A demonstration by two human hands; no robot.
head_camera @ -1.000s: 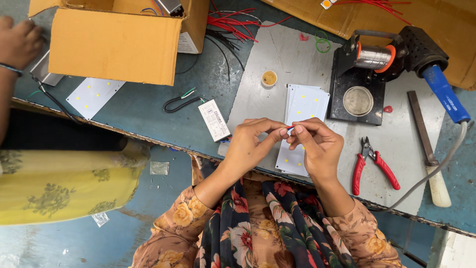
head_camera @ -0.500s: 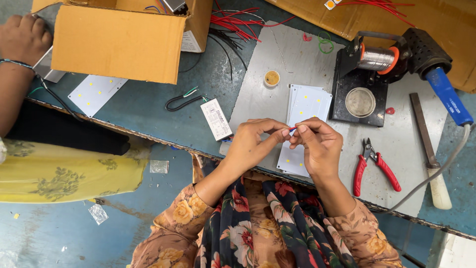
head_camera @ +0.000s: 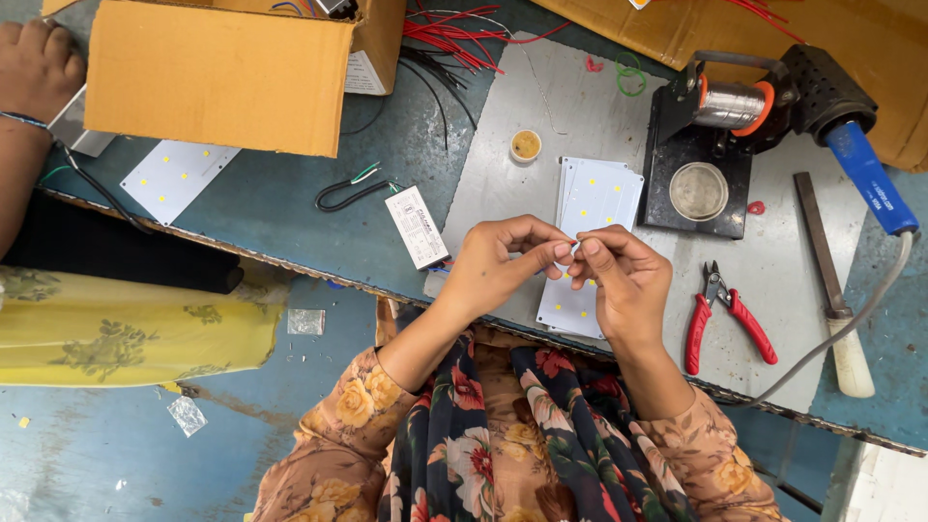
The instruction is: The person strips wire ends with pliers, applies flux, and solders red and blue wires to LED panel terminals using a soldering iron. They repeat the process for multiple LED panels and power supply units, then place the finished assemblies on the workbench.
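Head view, hands: left hand (head_camera: pixel 498 266) and right hand (head_camera: pixel 623 280) meet fingertip to fingertip above the table edge.
Grip: both pinch narrowly on 1 tiny item (head_camera: pixel 576 246); too small to tell its kind.
Item location: between the fingertips, over the stack of white LED boards (head_camera: pixel 599 198).
Boards: white rectangles with yellow dots, lying on a grey metal sheet (head_camera: pixel 541 116), partly hidden by the hands.
Right of boards: black soldering stand (head_camera: pixel 698 188) with a solder spool (head_camera: pixel 730 104); a blue-handled soldering iron (head_camera: pixel 851 145) rests in it.
Near right hand: red-handled pliers (head_camera: pixel 725 324) on the sheet; a wooden-handled file (head_camera: pixel 829 280) further right.
Left of left hand: small white driver box (head_camera: pixel 416 227) with black wires (head_camera: pixel 348 191).
Above boards: small round tin (head_camera: pixel 525 145).
Far left: cardboard box (head_camera: pixel 217 72), 1 loose LED board (head_camera: pixel 179 179), another person's hand (head_camera: pixel 37 66).
Top: red wires (head_camera: pixel 454 34).
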